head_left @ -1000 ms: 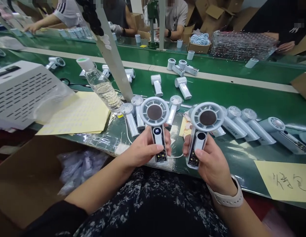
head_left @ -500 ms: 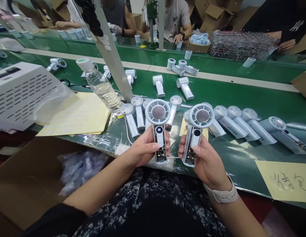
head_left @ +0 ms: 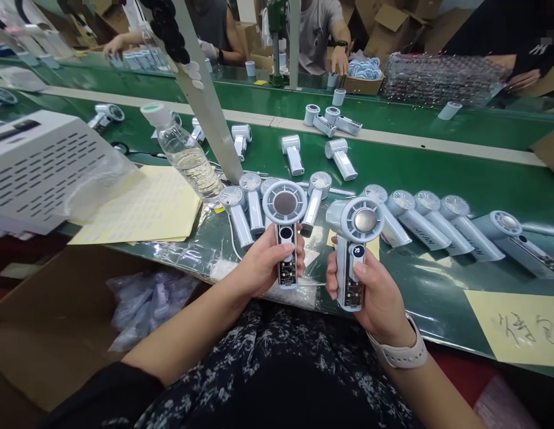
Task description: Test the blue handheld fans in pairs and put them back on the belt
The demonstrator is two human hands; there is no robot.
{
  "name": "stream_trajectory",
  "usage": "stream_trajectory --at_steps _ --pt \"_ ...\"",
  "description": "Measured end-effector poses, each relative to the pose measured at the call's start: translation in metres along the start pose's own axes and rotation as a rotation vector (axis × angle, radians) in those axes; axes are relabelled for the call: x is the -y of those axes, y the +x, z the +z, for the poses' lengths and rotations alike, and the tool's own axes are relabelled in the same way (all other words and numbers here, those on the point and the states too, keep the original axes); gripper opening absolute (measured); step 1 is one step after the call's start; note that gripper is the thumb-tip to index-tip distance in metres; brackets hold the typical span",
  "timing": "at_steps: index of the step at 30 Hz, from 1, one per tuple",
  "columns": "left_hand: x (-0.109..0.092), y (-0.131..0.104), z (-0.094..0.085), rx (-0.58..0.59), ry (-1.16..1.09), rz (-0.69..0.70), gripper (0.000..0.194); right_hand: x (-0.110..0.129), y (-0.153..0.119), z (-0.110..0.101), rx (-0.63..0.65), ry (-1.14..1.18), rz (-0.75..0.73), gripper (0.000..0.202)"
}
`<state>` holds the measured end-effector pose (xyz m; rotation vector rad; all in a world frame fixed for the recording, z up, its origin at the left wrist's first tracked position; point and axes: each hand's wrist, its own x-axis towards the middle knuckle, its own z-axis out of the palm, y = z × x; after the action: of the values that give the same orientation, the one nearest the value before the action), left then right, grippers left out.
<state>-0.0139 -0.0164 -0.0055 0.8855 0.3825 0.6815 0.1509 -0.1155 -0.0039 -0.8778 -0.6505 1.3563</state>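
My left hand (head_left: 264, 262) is wrapped round the handle of a pale blue handheld fan (head_left: 285, 204), thumb on its front near a dark round display. Exposed circuit board shows on the handle's lower half. In my right hand (head_left: 379, 292) is a second handheld fan (head_left: 352, 274), tilted slightly, its display lit with "20" and my thumb just below it. Both fans stand upright above the table edge, apart from each other. Behind them, more fans (head_left: 236, 214) lie in a row at left, and several others (head_left: 420, 229) rest at right.
A clear bottle (head_left: 194, 170) stands beside a slanted post (head_left: 214, 119). At left are yellow sheets (head_left: 138, 208) and a vented white box (head_left: 44, 167). A handwritten yellow paper (head_left: 518, 328) lies at right. A cardboard box (head_left: 49, 322) sits below. Co-workers sit across the green table (head_left: 402, 143).
The right fan's display has gone from dark to lit "20", and that fan has turned and dropped slightly. The left fan's display has gone from "20" to dark.
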Motion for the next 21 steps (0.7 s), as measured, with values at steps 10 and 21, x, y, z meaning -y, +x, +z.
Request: stream_trajectory --at_steps 10,21 --pt "-0.01 0.0 -0.003 0.082 0.189 0.067 0.038 0.002 -0.001 -0.001 -0.014 -0.027 0.025 0.022" --pt "-0.011 -0.001 -0.002 0.081 0.257 0.074 0.031 0.0 0.0 0.002 -0.024 0.037 0.046 0.026"
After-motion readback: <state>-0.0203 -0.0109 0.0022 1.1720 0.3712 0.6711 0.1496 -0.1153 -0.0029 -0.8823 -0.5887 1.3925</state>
